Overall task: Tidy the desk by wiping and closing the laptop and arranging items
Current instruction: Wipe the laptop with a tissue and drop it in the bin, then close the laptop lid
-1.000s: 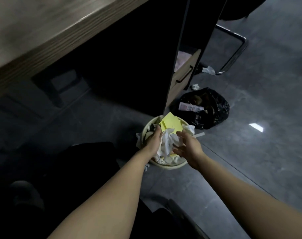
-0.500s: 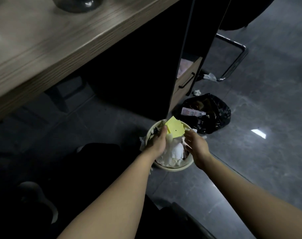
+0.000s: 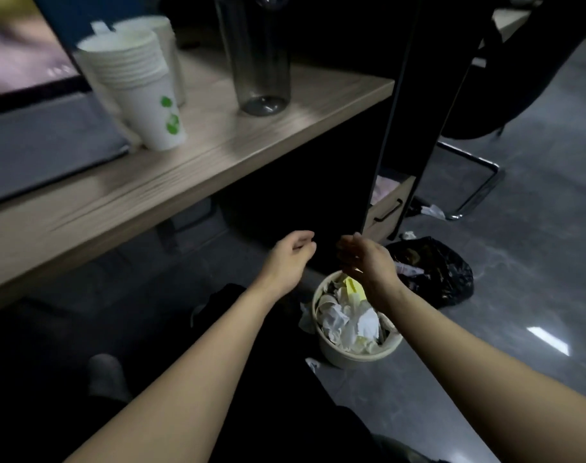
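Observation:
A round cream waste bin (image 3: pixel 358 354) stands on the floor beside the desk, full of crumpled white paper and a yellow sheet (image 3: pixel 354 286). Above and left of the bin, my left hand (image 3: pixel 290 259) hovers with loosely curled fingers and nothing in it. My right hand (image 3: pixel 368 262) hangs over the bin's far rim, fingers apart, holding nothing. On the wooden desk (image 3: pixel 218 155) an open laptop (image 3: pixel 34 135) shows at the far left, its screen lit.
A stack of white paper cups (image 3: pixel 141 91) with green marks stands beside the laptop; a dark see-through tumbler (image 3: pixel 256 58) stands further right. A black rubbish bag (image 3: pixel 442 269) lies behind the bin. A drawer (image 3: pixel 390 208) hangs open, with a chair's metal base (image 3: pixel 478 182) beyond.
Both hands have let go of the yellow sheet, which now lies in the bin, and have risen above it. The view has swung up, bringing the desk top, cups and laptop into sight.

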### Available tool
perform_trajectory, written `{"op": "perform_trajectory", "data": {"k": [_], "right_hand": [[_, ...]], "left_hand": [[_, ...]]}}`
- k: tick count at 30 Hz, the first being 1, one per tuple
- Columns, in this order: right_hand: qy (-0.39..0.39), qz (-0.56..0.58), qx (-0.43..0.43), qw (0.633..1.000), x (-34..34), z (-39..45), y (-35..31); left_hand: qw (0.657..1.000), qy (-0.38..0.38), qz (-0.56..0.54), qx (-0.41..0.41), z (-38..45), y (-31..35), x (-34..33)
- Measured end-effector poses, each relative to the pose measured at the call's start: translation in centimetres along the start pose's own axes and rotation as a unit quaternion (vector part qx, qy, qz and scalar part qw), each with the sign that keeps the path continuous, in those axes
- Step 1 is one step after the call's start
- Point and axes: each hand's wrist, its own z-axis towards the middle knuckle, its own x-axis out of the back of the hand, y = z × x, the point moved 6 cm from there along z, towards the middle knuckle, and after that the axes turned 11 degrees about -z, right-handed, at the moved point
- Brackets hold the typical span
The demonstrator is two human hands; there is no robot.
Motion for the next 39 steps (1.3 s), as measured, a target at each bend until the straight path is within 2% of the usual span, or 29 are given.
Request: {"op": "perform_trajectory", "data": {"k": [10,18,24,30,34,39], "right_hand": [[-0.114,0.007,0.175,0.978,-10.7,-7.0,-14.7],[-0.23,-0.042,0.246,0.941,-22.6,-12.2,-20.9],[-0.306,-0.123,0.262,0.907,-32.2,-13.4,-21.4],[-0.336,-0.148,0.281,0.887,-39.6,-11.5,-24.5],[-0.323,-0.159,0.291,0.886,-43.2,-9.1,-27.1],[-0.295,-0.206,0.333,0.871,-46.2,-6.5,-28.5]], "left_hand": [[0.981,0.041,-0.055,-0.184,-6.6,14.8,8.9],[0.94,0.214,-0.055,-0.26,-15.2,18.7,23.7],[0.908,0.347,0.028,-0.236,-19.4,17.2,36.2],[0.9,0.385,0.081,-0.185,-20.0,16.9,44.9],[0.898,0.404,0.082,-0.157,-18.9,16.4,48.8],[0.908,0.392,0.067,-0.134,-16.5,15.3,51.8]]}}
